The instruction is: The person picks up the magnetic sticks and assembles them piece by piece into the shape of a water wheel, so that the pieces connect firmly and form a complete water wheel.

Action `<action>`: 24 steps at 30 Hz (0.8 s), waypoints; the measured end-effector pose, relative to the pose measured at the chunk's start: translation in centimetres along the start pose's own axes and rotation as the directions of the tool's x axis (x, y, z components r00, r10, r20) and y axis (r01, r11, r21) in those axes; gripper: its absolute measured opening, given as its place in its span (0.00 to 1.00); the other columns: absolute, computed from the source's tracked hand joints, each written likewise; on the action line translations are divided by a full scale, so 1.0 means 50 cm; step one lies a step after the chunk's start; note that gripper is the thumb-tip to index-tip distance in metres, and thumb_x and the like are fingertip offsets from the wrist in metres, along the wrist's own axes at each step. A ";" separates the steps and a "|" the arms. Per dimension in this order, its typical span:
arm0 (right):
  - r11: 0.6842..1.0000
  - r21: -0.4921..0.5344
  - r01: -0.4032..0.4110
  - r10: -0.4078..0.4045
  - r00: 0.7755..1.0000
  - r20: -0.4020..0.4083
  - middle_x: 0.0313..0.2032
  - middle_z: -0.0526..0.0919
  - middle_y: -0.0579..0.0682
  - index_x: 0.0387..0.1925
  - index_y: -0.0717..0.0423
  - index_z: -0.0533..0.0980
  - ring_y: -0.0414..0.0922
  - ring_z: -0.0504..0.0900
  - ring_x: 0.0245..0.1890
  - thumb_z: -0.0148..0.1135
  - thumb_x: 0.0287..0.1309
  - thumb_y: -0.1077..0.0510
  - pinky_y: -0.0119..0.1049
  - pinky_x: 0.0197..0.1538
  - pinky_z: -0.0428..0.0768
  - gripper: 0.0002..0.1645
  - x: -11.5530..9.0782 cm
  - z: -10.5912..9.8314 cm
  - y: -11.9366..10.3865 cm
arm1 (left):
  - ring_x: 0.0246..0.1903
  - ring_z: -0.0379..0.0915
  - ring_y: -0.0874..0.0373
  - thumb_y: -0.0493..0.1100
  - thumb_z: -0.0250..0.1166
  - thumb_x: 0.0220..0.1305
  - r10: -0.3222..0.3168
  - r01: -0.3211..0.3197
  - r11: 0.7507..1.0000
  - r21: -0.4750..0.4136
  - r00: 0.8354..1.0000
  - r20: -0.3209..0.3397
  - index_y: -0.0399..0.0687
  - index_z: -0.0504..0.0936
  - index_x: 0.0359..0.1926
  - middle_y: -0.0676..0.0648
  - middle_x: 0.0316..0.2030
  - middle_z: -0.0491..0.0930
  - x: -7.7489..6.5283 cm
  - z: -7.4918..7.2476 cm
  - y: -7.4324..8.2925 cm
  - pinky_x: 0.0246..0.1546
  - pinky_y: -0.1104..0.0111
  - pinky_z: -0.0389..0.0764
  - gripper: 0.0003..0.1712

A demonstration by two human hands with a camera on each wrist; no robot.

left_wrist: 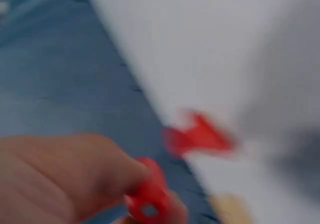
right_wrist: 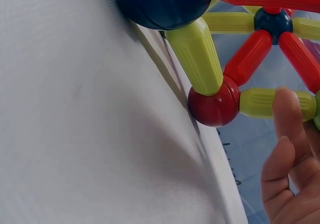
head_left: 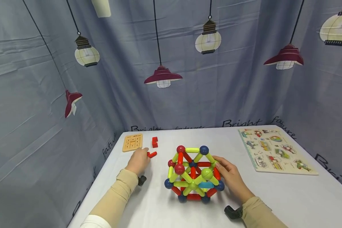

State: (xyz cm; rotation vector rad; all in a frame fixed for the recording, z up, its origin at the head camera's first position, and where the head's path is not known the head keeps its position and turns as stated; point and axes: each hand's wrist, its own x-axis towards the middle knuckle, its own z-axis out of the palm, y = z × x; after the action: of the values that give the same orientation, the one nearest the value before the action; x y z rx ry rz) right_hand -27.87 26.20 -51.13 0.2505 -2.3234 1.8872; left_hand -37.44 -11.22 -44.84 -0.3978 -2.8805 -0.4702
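Note:
A ball-and-stick model [head_left: 193, 185] of magnetic rods and balls in red, yellow-green and dark blue, plus a light blue rod, stands on the white table. At its right side my right hand [head_left: 231, 175] grips it; in the right wrist view, fingers [right_wrist: 289, 114] lie against a yellow-green rod [right_wrist: 257, 103] near a red ball [right_wrist: 214, 104]. Out to the left of the model, my left hand [head_left: 139, 161] pinches a red rod [left_wrist: 150, 194] between thumb and fingers. The left wrist view is blurred. Red pieces [head_left: 155, 142] lie on the table just beyond that hand.
A wooden number board [head_left: 132, 142] lies at the table's back left corner. On the right is a large picture puzzle board [head_left: 276, 152]. Blue-grey curtains [head_left: 188, 104] with printed lamps hang behind and beside the table [head_left: 156, 209].

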 end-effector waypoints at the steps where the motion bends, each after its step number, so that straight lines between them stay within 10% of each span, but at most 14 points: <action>1: 1.000 -0.004 -0.002 0.002 1.000 0.004 0.66 0.76 0.61 0.70 0.53 0.71 0.35 0.82 0.53 0.51 0.79 0.47 0.29 0.53 0.82 0.26 -0.001 0.001 -0.001 | 0.35 0.77 0.51 0.33 0.65 0.62 0.015 -0.016 0.997 -0.081 1.000 -0.013 0.37 0.84 0.54 0.39 0.39 0.82 -0.004 -0.025 0.025 0.35 0.59 0.82 0.18; 5: 1.000 -0.022 -0.011 0.011 1.000 -0.005 0.65 0.77 0.61 0.70 0.52 0.71 0.36 0.83 0.52 0.51 0.79 0.46 0.31 0.51 0.83 0.26 -0.005 0.000 -0.005 | 0.38 0.80 0.57 0.40 0.66 0.64 0.152 -0.155 0.922 -0.355 0.988 -0.036 0.49 0.83 0.59 0.47 0.42 0.84 -0.019 -0.123 0.148 0.34 0.65 0.82 0.21; 10: 0.999 -0.033 -0.007 0.007 1.000 0.000 0.64 0.77 0.62 0.71 0.51 0.71 0.38 0.84 0.50 0.51 0.79 0.45 0.31 0.50 0.84 0.27 -0.006 0.000 -0.009 | 0.33 0.81 0.63 0.47 0.68 0.68 0.317 -0.233 0.842 -0.487 0.943 0.097 0.56 0.81 0.62 0.56 0.37 0.85 -0.039 -0.189 0.270 0.32 0.68 0.83 0.22; 16: 1.000 -0.006 0.013 -0.013 1.000 -0.002 0.62 0.79 0.64 0.70 0.54 0.71 0.38 0.84 0.48 0.51 0.79 0.47 0.32 0.49 0.84 0.26 0.002 0.005 -0.008 | 0.25 0.80 0.62 0.47 0.70 0.67 0.381 -0.247 0.866 -0.435 0.889 0.253 0.51 0.74 0.67 0.54 0.33 0.84 -0.029 -0.173 0.339 0.28 0.71 0.82 0.29; 24: 1.000 0.006 0.027 -0.027 1.000 -0.009 0.59 0.80 0.67 0.69 0.55 0.73 0.39 0.85 0.44 0.52 0.79 0.49 0.33 0.46 0.85 0.25 0.003 0.004 -0.005 | 0.23 0.75 0.62 0.45 0.71 0.66 0.373 -0.266 0.895 -0.357 0.887 0.274 0.45 0.73 0.68 0.53 0.26 0.82 -0.011 -0.127 0.367 0.24 0.73 0.78 0.31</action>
State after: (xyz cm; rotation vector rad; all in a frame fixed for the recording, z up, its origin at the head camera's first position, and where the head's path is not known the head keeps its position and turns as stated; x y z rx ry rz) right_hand -27.96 25.93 -50.90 0.2725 -2.2971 1.8793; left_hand -30.61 3.29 -33.85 -1.0937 -2.9607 -0.8711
